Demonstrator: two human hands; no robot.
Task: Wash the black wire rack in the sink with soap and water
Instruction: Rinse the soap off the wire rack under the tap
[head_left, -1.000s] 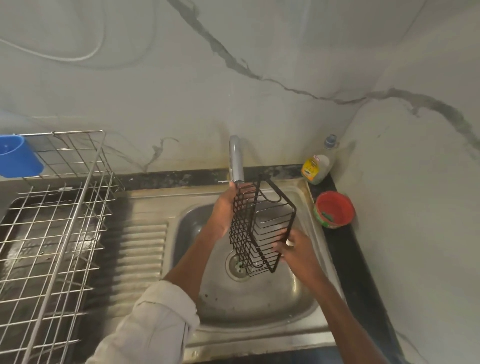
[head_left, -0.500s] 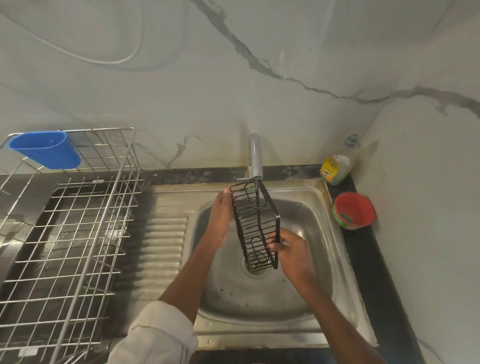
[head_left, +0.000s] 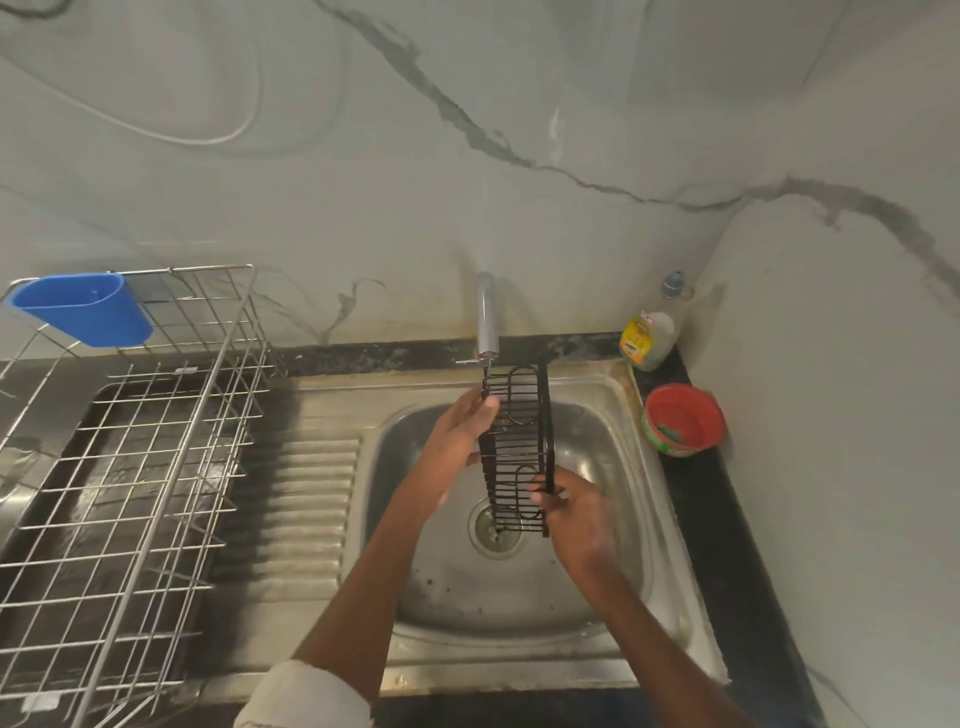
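Observation:
The black wire rack (head_left: 514, 441) stands on end above the steel sink (head_left: 415, 587), right under the tap (head_left: 487, 317). My left hand (head_left: 460, 436) lies against its left side, fingertips touching the upper wires. My right hand (head_left: 569, 506) grips the lower right corner of its frame. The rack's narrow side faces me. I cannot tell whether water runs from the tap. A bottle of dish soap (head_left: 649, 335) stands at the sink's back right corner.
A red bowl (head_left: 683, 421) sits on the dark counter right of the sink. Left of the sink's ribbed drainboard (head_left: 306, 509) stands a steel wire dish rack (head_left: 119, 467) with a blue plastic cup holder (head_left: 85, 309). Walls close in behind and right.
The black rack has turned from showing its open face to edge-on. My left hand shifted along its side; my right hand stays on the lower corner. The view has shifted left.

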